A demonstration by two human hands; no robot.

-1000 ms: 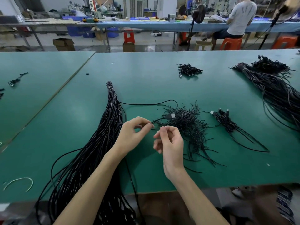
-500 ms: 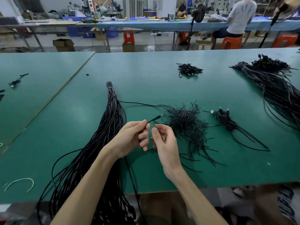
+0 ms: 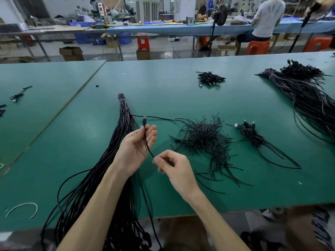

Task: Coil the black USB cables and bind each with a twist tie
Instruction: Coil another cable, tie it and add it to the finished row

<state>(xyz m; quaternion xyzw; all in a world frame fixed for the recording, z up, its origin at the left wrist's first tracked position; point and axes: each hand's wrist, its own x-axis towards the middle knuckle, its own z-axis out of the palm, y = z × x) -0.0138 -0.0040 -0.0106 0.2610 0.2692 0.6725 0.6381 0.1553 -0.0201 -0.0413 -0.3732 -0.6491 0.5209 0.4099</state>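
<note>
The green table (image 3: 163, 87) carries two large masses of black cables, the near bundle (image 3: 116, 151) passing under the left forearm and the far bundle (image 3: 308, 98) at 2 o'clock, plus one twist tie pile (image 3: 204, 138) at 3 o'clock of the hands. The left hand (image 3: 135, 147), palm up with fingers half extended, pinches one USB cable (image 3: 147, 144) just below its plug (image 3: 144, 121); the right hand (image 3: 174, 167), fingers curled, pinches the same cable lower. The held span runs 11 to 5 o'clock above the table, plug pointing to 12 o'clock.

above the green bench (image 3: 163, 84), the left hand (image 3: 136, 149) pinches a black cable (image 3: 148, 147) just below its plug; the right hand (image 3: 175, 166) pinches it lower down. a long cable bundle (image 3: 125, 120) lies left, a pile of twist ties (image 3: 203, 136) right.
</note>
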